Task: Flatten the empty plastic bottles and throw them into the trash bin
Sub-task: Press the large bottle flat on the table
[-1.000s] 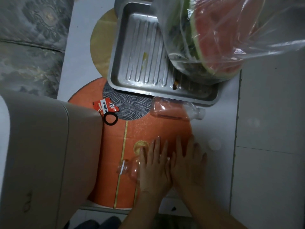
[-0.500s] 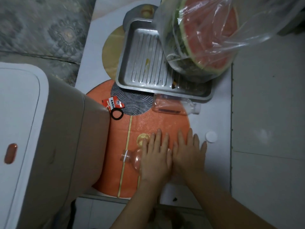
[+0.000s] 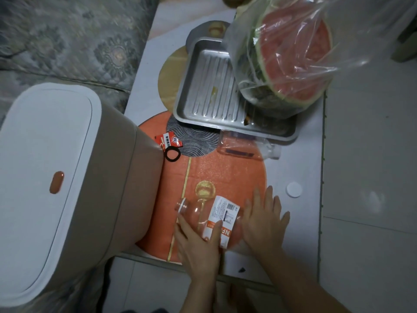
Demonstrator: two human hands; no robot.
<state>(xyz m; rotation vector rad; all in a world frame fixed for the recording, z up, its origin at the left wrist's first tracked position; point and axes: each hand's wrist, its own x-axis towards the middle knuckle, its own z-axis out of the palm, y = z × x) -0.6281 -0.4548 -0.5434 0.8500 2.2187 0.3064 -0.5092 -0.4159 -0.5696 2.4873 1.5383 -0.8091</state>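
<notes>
A clear plastic bottle (image 3: 209, 219) with a white and orange label lies on its side on the orange mat (image 3: 225, 175), neck pointing left. My left hand (image 3: 198, 247) holds its near side, thumb on the label. My right hand (image 3: 264, 220) rests flat with straight fingers against the bottle's base end. A second clear bottle (image 3: 246, 146) lies uncapped against the metal tray. A white cap (image 3: 294, 190) sits on the table to the right. The trash bin (image 3: 52, 184), beige with a shut white lid, stands at the left.
A ribbed metal tray (image 3: 209, 96) holds a watermelon half in a clear plastic bag (image 3: 291, 55). A torn red label (image 3: 168, 140) and a black hair tie (image 3: 172, 154) lie beside the bin. A patterned sofa (image 3: 67, 41) is at the far left, tiled floor at the right.
Both hands were pressing flat on the bottle; now they have parted. My left hand slid back to grip the near side, uncovering the label, and my right hand shifted to the base.
</notes>
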